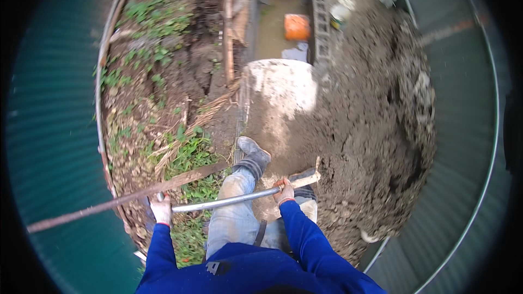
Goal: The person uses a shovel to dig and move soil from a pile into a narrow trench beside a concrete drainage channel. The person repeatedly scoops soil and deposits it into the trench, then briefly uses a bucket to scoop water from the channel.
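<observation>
A long grey metal pole (pixel 226 202) lies across the front of my legs. My left hand (pixel 162 210), in a pale glove, is closed around its left end. Farther right, my right hand (pixel 284 193), also gloved, grips the pole near a pale, dirt-crusted head (pixel 306 179) with a short piece sticking up at its tip. What kind of tool it is, I cannot tell. A rusty brown bar (pixel 131 198) slants in from the left just beyond my left hand. My grey boot (pixel 254 152) is planted ahead; the other boot (pixel 303 176) is partly hidden behind the tool's head.
Ahead, a rectangular pit (pixel 318 16) edged with hollow blocks holds murky water and an orange container (pixel 297 26). A whitish slab (pixel 283 83) borders it. Piled mud (pixel 376 130) rises at right; weeds (pixel 190 155) grow at left. Green corrugated sheets (pixel 54 130) flank both sides.
</observation>
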A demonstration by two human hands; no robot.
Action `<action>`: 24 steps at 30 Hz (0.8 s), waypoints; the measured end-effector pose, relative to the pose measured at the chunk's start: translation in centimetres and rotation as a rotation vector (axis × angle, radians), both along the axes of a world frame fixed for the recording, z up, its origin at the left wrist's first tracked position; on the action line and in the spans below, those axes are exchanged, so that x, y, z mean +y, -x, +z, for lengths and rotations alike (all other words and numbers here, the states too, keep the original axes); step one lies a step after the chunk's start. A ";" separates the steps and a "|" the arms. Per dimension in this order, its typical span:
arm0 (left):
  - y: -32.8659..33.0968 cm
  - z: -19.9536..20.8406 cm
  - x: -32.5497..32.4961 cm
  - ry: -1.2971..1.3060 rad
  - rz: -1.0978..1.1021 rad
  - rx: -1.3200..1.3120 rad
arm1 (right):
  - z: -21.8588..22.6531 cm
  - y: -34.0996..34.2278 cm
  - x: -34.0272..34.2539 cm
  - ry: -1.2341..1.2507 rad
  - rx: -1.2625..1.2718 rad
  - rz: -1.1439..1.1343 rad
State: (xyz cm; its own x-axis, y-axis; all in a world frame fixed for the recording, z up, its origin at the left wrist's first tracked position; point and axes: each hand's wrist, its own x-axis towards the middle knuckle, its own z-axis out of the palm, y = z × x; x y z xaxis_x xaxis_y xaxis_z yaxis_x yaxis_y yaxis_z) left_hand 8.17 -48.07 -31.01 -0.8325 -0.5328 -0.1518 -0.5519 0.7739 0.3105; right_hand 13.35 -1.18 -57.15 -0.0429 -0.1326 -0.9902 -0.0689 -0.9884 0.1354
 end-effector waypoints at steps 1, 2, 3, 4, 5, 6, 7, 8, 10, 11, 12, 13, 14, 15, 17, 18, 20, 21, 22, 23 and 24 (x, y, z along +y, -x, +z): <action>-0.3 0.7 -1.1 -0.150 0.038 0.099 | 0.9 0.7 -0.9 0.005 -0.056 -0.033; -0.8 1.4 -1.9 -0.256 0.150 0.058 | 1.9 0.9 -1.5 0.000 -0.058 0.008; -1.0 2.4 -2.7 -0.216 0.164 0.040 | 3.0 1.4 -2.3 0.004 -0.069 0.023; -1.3 3.1 -3.6 -0.240 0.209 0.025 | 4.0 2.3 -3.2 -0.027 -0.127 0.031; -1.3 3.9 -4.4 -0.301 0.286 0.031 | 5.1 3.4 -3.9 -0.049 -0.050 0.108; -1.6 4.9 -5.5 -0.315 0.351 0.028 | 6.5 4.1 -5.1 -0.083 -0.037 0.182; -1.7 5.5 -6.6 -0.341 0.373 0.021 | 7.6 5.6 -6.0 -0.134 -0.026 0.230; -2.0 6.2 -7.4 -0.368 0.441 0.039 | 8.8 7.2 -6.7 -0.151 -0.031 0.242; -3.1 7.4 -9.5 -0.410 0.561 0.079 | 11.0 9.7 -9.1 -0.159 0.045 0.402; -4.1 7.8 -10.4 -0.408 0.560 0.090 | 11.9 10.7 -9.7 -0.173 0.056 0.436; -5.3 8.3 -11.0 -0.421 0.598 0.108 | 12.4 12.1 -11.0 -0.204 0.053 0.473; -6.5 8.7 -11.5 -0.470 0.653 0.157 | 12.9 13.2 -11.8 -0.180 0.088 0.497; -8.0 9.1 -11.6 -0.457 0.710 0.129 | 13.2 14.2 -12.7 -0.174 0.164 0.563; -9.5 9.8 -11.5 -0.405 0.745 0.102 | 13.5 15.3 -13.7 -0.196 0.164 0.609; -12.6 10.7 -11.0 -0.404 0.853 0.096 | 13.6 17.1 -15.6 -0.162 0.142 0.755; -14.2 11.3 -10.0 -0.449 0.931 0.161 | 13.7 18.0 -16.7 -0.203 0.118 0.789; -16.8 12.7 -7.5 -0.419 1.061 0.138 | 14.2 19.9 -18.3 -0.250 0.251 0.978; -17.7 13.3 -5.9 -0.434 1.165 0.129 | 14.6 20.9 -19.3 -0.293 0.268 1.056; -18.4 13.9 -4.1 -0.458 1.224 0.154 | 14.9 22.0 -20.4 -0.305 0.302 1.069; -18.8 14.4 -2.1 -0.475 1.295 0.190 | 15.0 23.4 -21.4 -0.340 0.259 1.084; -18.9 14.9 -0.1 -0.456 1.347 0.145 | 15.1 24.8 -22.2 -0.365 0.272 1.235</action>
State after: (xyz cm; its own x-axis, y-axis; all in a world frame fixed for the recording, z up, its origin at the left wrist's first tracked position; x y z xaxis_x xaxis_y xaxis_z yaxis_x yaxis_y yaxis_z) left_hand 27.09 -48.19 -16.14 0.2380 -0.8439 -0.4808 -0.7150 -0.4872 0.5013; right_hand -11.42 -23.40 -42.00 -0.2895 0.0436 -0.9562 0.8873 -0.3626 -0.2852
